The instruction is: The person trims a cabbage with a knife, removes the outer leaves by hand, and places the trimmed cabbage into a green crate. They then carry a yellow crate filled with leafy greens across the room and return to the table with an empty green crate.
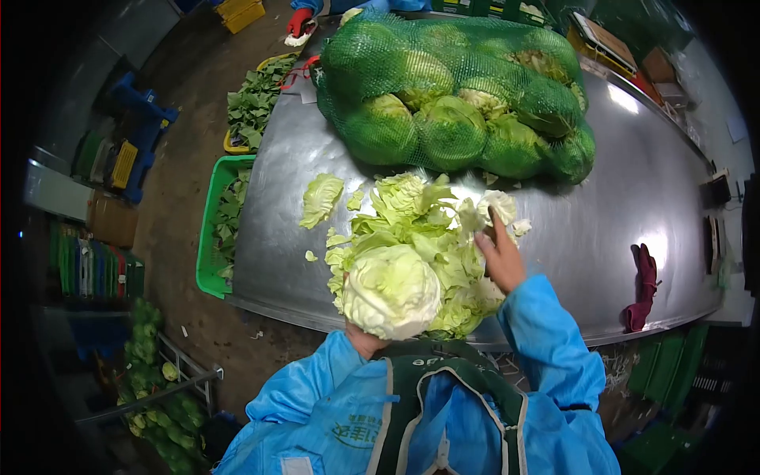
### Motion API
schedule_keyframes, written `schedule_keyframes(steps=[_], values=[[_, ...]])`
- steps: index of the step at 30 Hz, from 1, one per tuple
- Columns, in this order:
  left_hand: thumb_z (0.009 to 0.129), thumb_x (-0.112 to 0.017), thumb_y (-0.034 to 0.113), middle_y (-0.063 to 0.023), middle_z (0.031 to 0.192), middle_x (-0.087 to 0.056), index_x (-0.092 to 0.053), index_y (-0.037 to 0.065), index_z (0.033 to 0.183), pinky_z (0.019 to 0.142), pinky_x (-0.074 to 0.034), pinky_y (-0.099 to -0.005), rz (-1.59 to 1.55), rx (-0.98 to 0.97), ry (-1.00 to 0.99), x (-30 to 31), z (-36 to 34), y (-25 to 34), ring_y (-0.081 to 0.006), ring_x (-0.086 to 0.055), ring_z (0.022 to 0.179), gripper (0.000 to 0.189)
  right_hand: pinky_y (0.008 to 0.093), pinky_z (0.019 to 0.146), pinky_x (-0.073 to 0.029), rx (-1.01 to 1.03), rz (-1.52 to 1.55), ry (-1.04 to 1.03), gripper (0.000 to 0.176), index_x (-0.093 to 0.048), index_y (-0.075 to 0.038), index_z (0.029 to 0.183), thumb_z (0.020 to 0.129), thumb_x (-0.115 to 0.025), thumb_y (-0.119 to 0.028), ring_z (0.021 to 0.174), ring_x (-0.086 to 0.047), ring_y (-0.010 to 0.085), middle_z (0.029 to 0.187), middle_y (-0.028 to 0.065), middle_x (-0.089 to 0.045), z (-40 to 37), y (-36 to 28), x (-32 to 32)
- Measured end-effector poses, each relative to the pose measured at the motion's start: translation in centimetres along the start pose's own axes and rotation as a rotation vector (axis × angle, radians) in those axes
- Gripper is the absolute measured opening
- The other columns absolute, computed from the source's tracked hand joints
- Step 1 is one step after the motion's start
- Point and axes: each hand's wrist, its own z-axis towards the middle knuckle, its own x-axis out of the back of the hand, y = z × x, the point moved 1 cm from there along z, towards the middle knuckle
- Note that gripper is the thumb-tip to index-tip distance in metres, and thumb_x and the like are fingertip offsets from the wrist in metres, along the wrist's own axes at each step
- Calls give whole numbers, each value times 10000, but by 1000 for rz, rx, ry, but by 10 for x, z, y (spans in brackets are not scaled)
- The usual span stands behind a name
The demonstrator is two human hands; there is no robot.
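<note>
A pale, trimmed cabbage head (392, 291) rests in my left hand (365, 340), which holds it from below at the near edge of the metal table (273, 198). The cabbage hides most of that hand's fingers. Over the right side of a pile of loose green leaves (408, 214) is my right hand (502, 255), its fingers apart. A whitish leaf piece (496, 204) lies by its fingertips. Beyond the pile lies a green net sack (451, 95) full of cabbages.
A dark red glove (644, 286) lies on the table's right. Green crate (207, 229) and a yellow-rimmed basket of leaves (252, 111) stand left of the table. At the far end, a co-worker's red-gloved hand (299, 22) touches something white. More netted cabbages (162, 412) are at lower left.
</note>
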Motion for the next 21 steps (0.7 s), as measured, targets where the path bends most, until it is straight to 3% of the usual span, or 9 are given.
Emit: schedule_keyframes(steps=[1,2,4,8,10,11,17,20,21], values=[[876,-444,545,-105,1374,-430,-377,134,1372,1057,-325,-474,-483,82,-4,-4,0,5,-308,-426,1246,648,362,821,-507,205,-227,89,587,-395,1,1333,899,-549,-362,953,-632,254,1114,267,-573,-13,-1,-8],[860,-451,578,-107,1374,-432,-376,138,1374,1052,-330,-481,-873,166,24,-8,-1,9,-323,-430,1242,681,362,821,-507,207,-229,84,587,-395,1,1333,899,-549,-362,953,-632,254,1114,267,-573,-23,-6,-12],[841,-460,611,-107,1381,-425,-369,136,1378,1046,-337,-493,272,-145,48,2,2,19,-347,-428,1241,723,381,1032,-364,366,-159,-233,800,-265,-18,1410,791,-705,-273,1260,-434,299,1409,254,-331,-44,-30,-19],[836,-464,618,-137,1379,-418,-344,108,1387,1030,-364,-493,470,-250,92,2,3,27,-339,-438,1235,760,359,1016,-386,577,-230,-236,779,-339,-33,1379,741,-748,-217,1232,-460,321,1362,222,-413,-49,-54,-40],[836,-473,610,-145,1376,-420,-335,98,1390,1027,-375,-479,553,-261,101,-2,1,26,-334,-447,1227,767,366,1010,-395,668,-234,-357,753,-386,-50,1356,730,-755,-244,1237,-448,334,1363,216,-411,-42,-56,-44],[835,-478,604,-143,1371,-425,-340,95,1387,1027,-376,-474,539,-255,96,-3,0,25,-332,-448,1227,763,363,943,-456,746,-274,-323,685,-433,-48,1323,745,-739,-251,1175,-507,338,1331,225,-445,-42,-59,-44],[864,-482,549,-128,1334,-465,-361,87,1367,1009,-401,-446,442,-209,151,-4,-3,11,-294,-491,1188,694,355,745,-544,883,-405,-151,643,-484,-23,1267,675,-701,-147,940,-635,332,1191,226,-561,-47,-48,-47],[874,-461,555,-120,1325,-475,-369,91,1361,1001,-409,-443,421,-231,206,-6,0,7,-285,-499,1180,679,361,721,-546,890,-409,-55,632,-505,-16,1228,631,-688,-111,919,-640,322,1164,224,-578,-43,-39,-55],[850,-480,577,-116,1318,-482,-390,104,1351,994,-418,-455,458,-249,231,-8,1,8,-297,-495,1183,694,325,744,-537,876,-357,-9,527,-548,3,1175,655,-635,-5,940,-652,295,1077,222,-618,-42,-38,-59]])
